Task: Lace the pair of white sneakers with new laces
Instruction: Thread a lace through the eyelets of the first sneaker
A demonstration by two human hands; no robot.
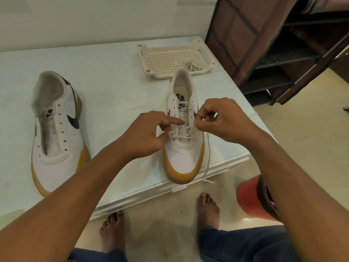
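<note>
Two white sneakers with tan soles stand on the table. The left sneaker (56, 129) has bare eyelets and no lace. The right sneaker (184, 144) has a white lace (186, 134) crossed through its lowest eyelets. My left hand (151, 133) pinches one lace tip at the shoe's left eyelet row, index finger stretched over the tongue. My right hand (221, 120) pinches the other lace strand at the right eyelet row. A long tail of the lace (208, 157) hangs down past the toe to the table's front edge.
A cream perforated plastic tray (160, 53) sits at the back of the white table (113, 82), with another coiled lace (192, 66) in it. A brown fabric shelf rack (273, 44) stands right of the table. A red stool (251, 197) and my bare feet are below.
</note>
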